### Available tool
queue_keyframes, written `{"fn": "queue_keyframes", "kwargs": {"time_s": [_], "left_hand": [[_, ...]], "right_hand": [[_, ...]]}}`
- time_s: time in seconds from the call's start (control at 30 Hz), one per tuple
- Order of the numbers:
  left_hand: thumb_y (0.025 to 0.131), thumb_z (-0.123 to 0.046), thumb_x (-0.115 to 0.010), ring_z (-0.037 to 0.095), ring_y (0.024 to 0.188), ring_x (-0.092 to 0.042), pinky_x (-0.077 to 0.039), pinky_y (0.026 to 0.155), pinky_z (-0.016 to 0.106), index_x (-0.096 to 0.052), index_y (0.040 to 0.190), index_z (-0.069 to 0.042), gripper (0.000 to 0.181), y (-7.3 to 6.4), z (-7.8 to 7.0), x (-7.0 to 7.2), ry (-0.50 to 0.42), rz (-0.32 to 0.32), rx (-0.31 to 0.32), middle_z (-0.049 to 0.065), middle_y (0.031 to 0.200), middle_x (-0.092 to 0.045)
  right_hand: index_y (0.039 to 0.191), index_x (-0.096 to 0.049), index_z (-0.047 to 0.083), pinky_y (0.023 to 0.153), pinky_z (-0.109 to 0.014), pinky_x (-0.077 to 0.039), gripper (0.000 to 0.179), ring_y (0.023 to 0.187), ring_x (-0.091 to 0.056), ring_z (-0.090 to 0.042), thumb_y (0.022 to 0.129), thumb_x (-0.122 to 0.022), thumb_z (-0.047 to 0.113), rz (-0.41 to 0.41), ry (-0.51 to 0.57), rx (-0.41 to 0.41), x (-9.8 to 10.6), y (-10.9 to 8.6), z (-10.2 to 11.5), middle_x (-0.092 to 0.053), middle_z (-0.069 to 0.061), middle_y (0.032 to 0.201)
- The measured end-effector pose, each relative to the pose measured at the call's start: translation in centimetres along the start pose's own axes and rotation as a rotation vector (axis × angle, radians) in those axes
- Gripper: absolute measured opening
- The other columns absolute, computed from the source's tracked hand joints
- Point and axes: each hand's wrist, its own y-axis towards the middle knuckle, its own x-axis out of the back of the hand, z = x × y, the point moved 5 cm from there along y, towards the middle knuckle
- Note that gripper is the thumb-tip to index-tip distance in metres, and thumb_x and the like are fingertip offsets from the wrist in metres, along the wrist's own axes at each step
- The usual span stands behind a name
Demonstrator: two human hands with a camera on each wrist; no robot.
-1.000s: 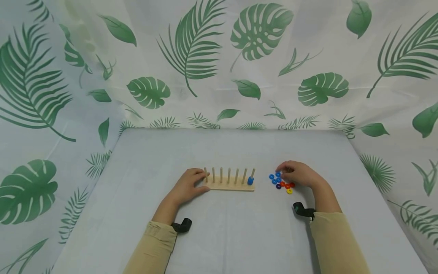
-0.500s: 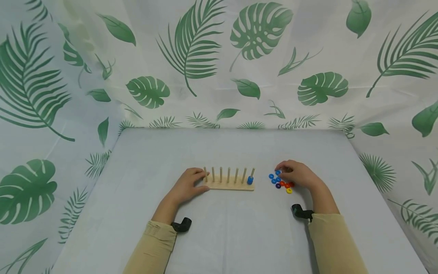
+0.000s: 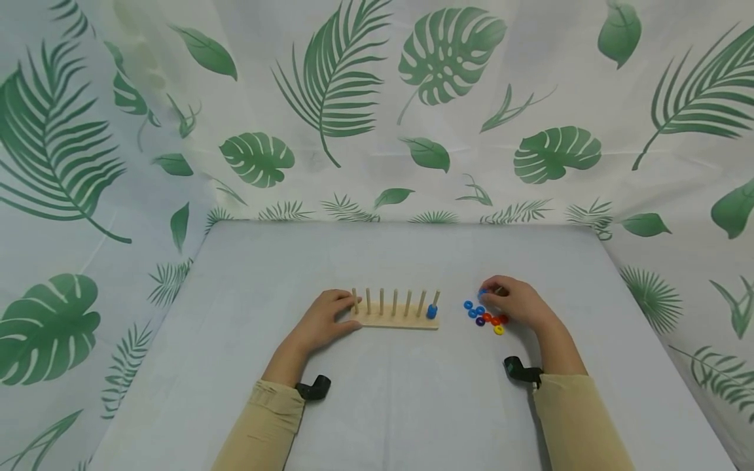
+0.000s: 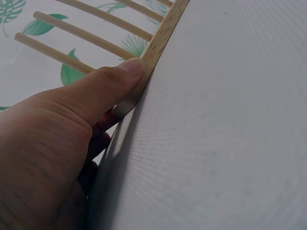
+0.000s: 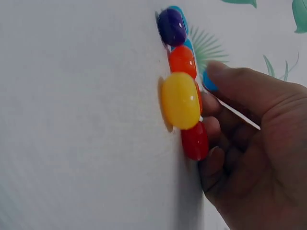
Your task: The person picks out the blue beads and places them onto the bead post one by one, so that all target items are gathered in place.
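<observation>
My left hand [image 3: 321, 320] grips the left end of a wooden peg rack [image 3: 394, 320], its thumb [image 4: 108, 84] on the front edge of the base. Several upright pegs rise from the rack, and blue rings [image 3: 432, 312] sit on the rightmost one. To the right, my right hand [image 3: 515, 301] pinches a blue ring [image 3: 483, 294] between thumb and finger; in the right wrist view this ring [image 5: 209, 81] shows at the thumb tip. Its other fingers curl beside the loose rings: a yellow ring [image 5: 181, 100], a purple ring [image 5: 172, 27] and red ones [image 5: 194, 141].
More loose blue rings [image 3: 472, 313] lie between the rack and my right hand. A white cloth covers the table [image 3: 389, 392]. Behind it hangs a leaf-patterned curtain [image 3: 365, 163]. A black wrist camera [image 3: 315, 388] is strapped to each forearm.
My right thumb and finger have closed on the far blue ring and moved it slightly right, off its place in the pile. The left hand and rack stay put.
</observation>
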Motion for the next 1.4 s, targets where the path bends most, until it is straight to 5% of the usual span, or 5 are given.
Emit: {"fn": "queue_keyframes", "kwargs": {"time_s": [0.2, 0.47, 0.73, 1.4], "left_hand": [[0.086, -0.04, -0.076, 0.029, 0.132, -0.049, -0.039, 0.114, 0.044, -0.06, 0.137, -0.015, 0.059, 0.0, 0.0, 0.0, 0.007, 0.001, 0.002, 0.008, 0.135, -0.057], [0.086, -0.04, -0.076, 0.029, 0.132, -0.049, -0.039, 0.115, 0.045, -0.06, 0.137, -0.015, 0.059, 0.0, 0.0, 0.0, -0.001, -0.003, 0.012, 0.009, 0.135, -0.057], [0.086, -0.04, -0.076, 0.029, 0.132, -0.048, -0.039, 0.115, 0.045, -0.06, 0.137, -0.016, 0.058, 0.0, -0.1, 0.0, 0.003, -0.001, 0.012, 0.008, 0.135, -0.057], [0.086, -0.039, -0.076, 0.028, 0.131, -0.049, -0.04, 0.114, 0.045, -0.06, 0.137, -0.018, 0.058, -0.2, -0.5, 0.5, -0.023, -0.016, -0.015, 0.007, 0.133, -0.057]], "right_hand": [[0.123, -0.061, 0.018, 0.077, -0.034, -0.052, 0.034, 0.1, -0.057, -0.027, 0.097, -0.062, 0.04, -0.063, -0.019, 0.024, 1.0, -1.1, 1.9, -0.064, -0.01, 0.112], [0.122, -0.062, 0.019, 0.086, -0.043, -0.057, 0.032, 0.099, -0.063, -0.023, 0.097, -0.062, 0.04, -0.123, 0.001, 0.171, 2.3, -3.2, 6.8, -0.069, -0.005, 0.109], [0.116, -0.066, 0.02, 0.083, -0.038, -0.056, 0.026, 0.095, -0.064, -0.02, 0.097, -0.064, 0.037, -0.128, 0.018, 0.283, 2.4, -4.5, 10.5, -0.07, 0.0, 0.103], [0.112, -0.068, 0.024, 0.08, -0.035, -0.053, 0.019, 0.09, -0.063, -0.014, 0.095, -0.068, 0.03, -0.081, 0.076, 0.375, 0.7, -4.3, 13.5, -0.068, 0.007, 0.101]]}}
